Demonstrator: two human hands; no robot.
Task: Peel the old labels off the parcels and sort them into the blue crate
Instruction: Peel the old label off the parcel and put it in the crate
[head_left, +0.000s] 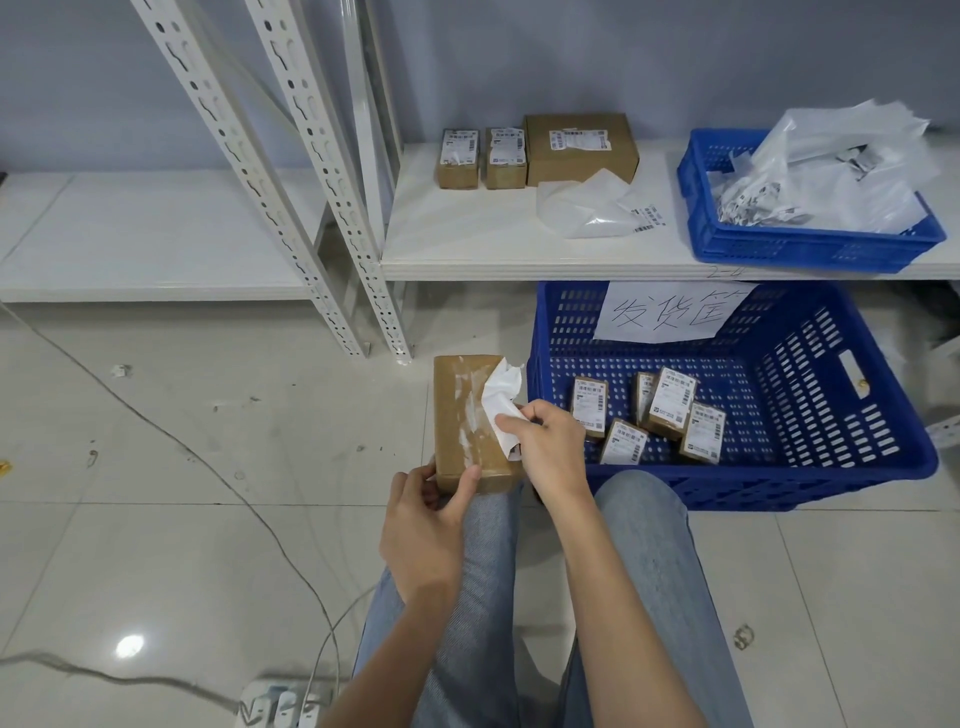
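A handwritten paper sign (670, 310) on the blue crate (841, 467) reads "发货筐" — the shelf edge (623, 272) above bears a faint pencilled "2-4"; parcel labels too small to read.

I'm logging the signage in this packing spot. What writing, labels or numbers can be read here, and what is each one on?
"发货筐": handwritten on the paper sheet on the back wall of the floor blue crate.
"2-4", faint and uncertain: shelf edge above that sheet.
Printed labels with barcodes on the crate parcels, the shelf boxes and the plastic bag: too small to read.
Peeled label in the right hand: no print visible.
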